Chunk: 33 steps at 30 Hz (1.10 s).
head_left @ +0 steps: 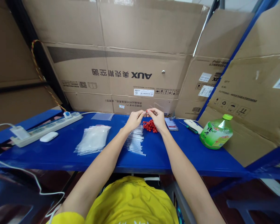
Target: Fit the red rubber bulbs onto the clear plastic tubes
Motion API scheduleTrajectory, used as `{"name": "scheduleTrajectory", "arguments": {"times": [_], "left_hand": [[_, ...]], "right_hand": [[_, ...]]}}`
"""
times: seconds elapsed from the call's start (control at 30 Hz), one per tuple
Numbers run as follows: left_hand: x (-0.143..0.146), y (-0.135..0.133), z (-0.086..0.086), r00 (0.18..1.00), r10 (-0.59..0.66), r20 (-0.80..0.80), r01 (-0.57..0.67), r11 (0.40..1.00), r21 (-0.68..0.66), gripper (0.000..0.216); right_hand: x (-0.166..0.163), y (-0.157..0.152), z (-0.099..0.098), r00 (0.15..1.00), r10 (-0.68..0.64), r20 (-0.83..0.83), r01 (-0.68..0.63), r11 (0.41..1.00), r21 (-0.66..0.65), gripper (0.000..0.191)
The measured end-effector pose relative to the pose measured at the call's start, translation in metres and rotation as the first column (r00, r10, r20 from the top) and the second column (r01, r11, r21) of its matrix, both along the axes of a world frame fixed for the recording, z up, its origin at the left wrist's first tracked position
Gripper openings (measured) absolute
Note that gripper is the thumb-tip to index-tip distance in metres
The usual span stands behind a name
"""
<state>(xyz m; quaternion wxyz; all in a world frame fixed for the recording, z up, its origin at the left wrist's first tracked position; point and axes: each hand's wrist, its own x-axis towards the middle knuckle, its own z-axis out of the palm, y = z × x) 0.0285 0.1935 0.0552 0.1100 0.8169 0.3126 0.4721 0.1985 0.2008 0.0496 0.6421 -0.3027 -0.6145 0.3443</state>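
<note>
My left hand (135, 119) and my right hand (156, 119) meet above the blue table (60, 152), fingertips pinched together. Between the fingertips shows a small red piece, likely a cap (146, 111); a thin clear tube may be with it, but I cannot make it out. Just below my right hand lies a heap of small red caps (150, 126). A row of clear plastic tubes (135, 141) lies under my left wrist.
A stack of clear plastic bags (92, 140) lies left of the tubes. A white power strip (46, 128), a white mouse-like case (49, 136) and cables sit at the far left. A green drink bottle (216, 132) lies at the right. Cardboard boxes (121, 74) wall the back.
</note>
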Motion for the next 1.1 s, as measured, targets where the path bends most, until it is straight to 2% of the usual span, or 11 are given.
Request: {"name": "scheduleTrajectory", "arguments": {"times": [0.27, 0.6, 0.9, 1.1], "left_hand": [[-0.008, 0.006, -0.002, 0.992, 0.017, -0.123, -0.017, 1.0, 0.006, 0.042], [-0.01, 0.009, -0.006, 0.983, 0.014, -0.184, -0.011, 1.0, 0.014, 0.041], [-0.013, 0.006, -0.004, 0.957, 0.103, -0.272, -0.077, 0.992, 0.105, 0.041], [-0.011, 0.0, 0.001, 0.949, 0.182, -0.257, -0.157, 0.981, 0.117, 0.04]], "right_hand": [[0.004, 0.004, -0.006, 0.999, 0.023, 0.047, -0.023, 1.0, -0.015, 0.043], [0.008, 0.002, -0.003, 0.987, -0.007, 0.162, 0.003, 1.0, 0.028, 0.04], [0.01, 0.001, -0.002, 0.984, 0.048, 0.173, -0.046, 0.999, -0.014, 0.039], [0.015, 0.002, -0.001, 0.982, 0.082, 0.168, -0.076, 0.996, -0.044, 0.042]]}}
